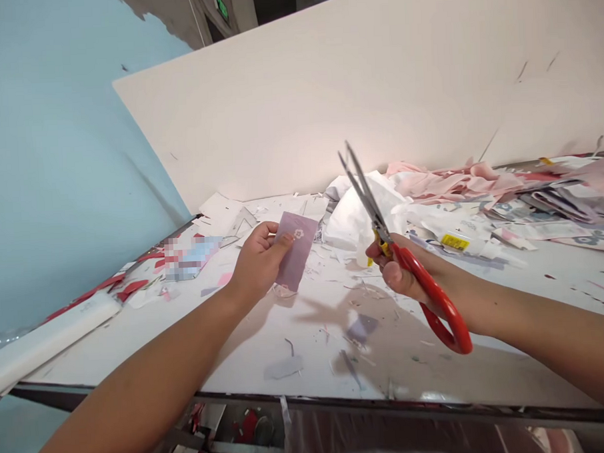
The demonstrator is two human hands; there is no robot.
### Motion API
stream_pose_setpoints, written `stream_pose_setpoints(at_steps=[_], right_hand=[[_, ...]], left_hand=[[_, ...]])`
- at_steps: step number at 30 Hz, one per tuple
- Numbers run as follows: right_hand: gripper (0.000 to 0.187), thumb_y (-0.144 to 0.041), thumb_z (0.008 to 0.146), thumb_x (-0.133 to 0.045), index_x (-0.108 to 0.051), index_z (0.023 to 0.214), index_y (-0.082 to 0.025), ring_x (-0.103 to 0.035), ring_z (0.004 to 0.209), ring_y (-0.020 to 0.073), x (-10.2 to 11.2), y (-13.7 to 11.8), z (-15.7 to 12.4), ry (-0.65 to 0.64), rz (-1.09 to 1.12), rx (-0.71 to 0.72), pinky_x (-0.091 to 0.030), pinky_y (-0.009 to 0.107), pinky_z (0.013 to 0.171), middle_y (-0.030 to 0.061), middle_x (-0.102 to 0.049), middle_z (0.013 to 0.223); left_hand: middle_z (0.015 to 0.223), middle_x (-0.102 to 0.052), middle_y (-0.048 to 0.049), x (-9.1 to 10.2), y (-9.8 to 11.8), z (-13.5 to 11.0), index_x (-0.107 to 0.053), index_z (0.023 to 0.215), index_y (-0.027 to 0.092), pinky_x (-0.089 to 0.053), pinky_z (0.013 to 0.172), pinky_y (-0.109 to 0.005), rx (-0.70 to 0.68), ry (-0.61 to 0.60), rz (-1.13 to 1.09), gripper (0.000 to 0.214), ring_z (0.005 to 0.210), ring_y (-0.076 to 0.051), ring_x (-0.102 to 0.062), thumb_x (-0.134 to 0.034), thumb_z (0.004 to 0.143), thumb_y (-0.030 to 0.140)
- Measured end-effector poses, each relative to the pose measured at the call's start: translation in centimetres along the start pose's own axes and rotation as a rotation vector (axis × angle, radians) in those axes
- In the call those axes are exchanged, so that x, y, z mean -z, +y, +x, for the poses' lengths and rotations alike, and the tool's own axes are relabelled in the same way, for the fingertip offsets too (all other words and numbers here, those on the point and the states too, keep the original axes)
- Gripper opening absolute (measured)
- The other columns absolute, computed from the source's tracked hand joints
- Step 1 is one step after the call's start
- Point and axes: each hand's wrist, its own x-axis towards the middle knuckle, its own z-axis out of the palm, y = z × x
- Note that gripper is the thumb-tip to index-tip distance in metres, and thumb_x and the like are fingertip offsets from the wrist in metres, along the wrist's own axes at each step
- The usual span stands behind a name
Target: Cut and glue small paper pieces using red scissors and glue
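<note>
Between the thumb and fingers of my left hand (261, 262) is a mauve piece of fabric (296, 263) with a small pale flower on it. The piece is held up above the table, tilted slightly. My right hand (409, 272) is closed around a pair of scissors (432, 291) with red handles. Their blades point up and away, a little apart, and stand clear of the mauve piece. Something yellow (380, 246) shows at the pivot, near my right fingers.
Scraps and threads litter the white table (237, 349). Crumpled pink cloth (460, 179) and white material (351, 214) lie along the back. A tube with a yellow label (455, 241) is at the right. A long white object (61, 334) lies on the left edge, below a pale board (326, 98).
</note>
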Motion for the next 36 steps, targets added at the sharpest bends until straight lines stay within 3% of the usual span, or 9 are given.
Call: stream_pose_setpoints(at_steps=[3,9,24,36], right_hand=[[0.049,-0.066,0.071,-0.039,-0.044,0.085,-0.02,-0.052,0.074,0.0222,0.4,-0.5,0.1,-0.118,-0.196,-0.032,-0.042,0.033,0.058,0.0058,-0.054,0.081],[0.042,-0.061,0.065,-0.051,-0.037,0.066,-0.022,-0.046,0.052,0.0156,0.9,-1.2,0.8,-0.151,-0.54,-0.079,-0.035,0.027,0.046,-0.0007,-0.05,0.059],[0.041,-0.061,0.062,-0.054,-0.044,0.071,-0.022,-0.051,0.058,0.0185,1.4,-1.4,1.0,-0.117,-0.607,-0.035,-0.034,0.026,0.049,0.0016,-0.055,0.067],[0.042,-0.062,0.062,-0.053,-0.045,0.069,-0.021,-0.052,0.059,0.0193,1.4,-1.3,0.9,-0.124,-0.617,-0.06,-0.034,0.027,0.049,0.0024,-0.057,0.066]], left_hand=[[0.061,-0.061,0.0031,0.0,0.2,-0.3,-0.05,0.083,0.021,-0.044,0.04,-0.021,-0.041,-0.003,-0.054,0.029,0.048,-0.011,-0.056,-0.064,0.068,0.041],[0.064,-0.061,0.0036,0.1,0.1,-0.2,-0.052,0.083,0.02,-0.043,0.044,-0.017,-0.208,-0.003,-0.109,0.024,0.052,-0.008,-0.056,-0.065,0.069,0.034],[0.064,-0.061,0.0038,0.2,-0.2,-0.2,-0.056,0.081,0.02,-0.042,0.046,-0.017,-0.342,-0.082,-0.076,0.015,0.052,-0.007,-0.053,-0.063,0.072,0.03],[0.066,-0.061,0.0024,0.3,-0.4,-0.4,-0.057,0.081,0.021,-0.041,0.049,-0.018,-0.338,-0.103,-0.012,0.017,0.056,-0.007,-0.053,-0.064,0.071,0.034]])
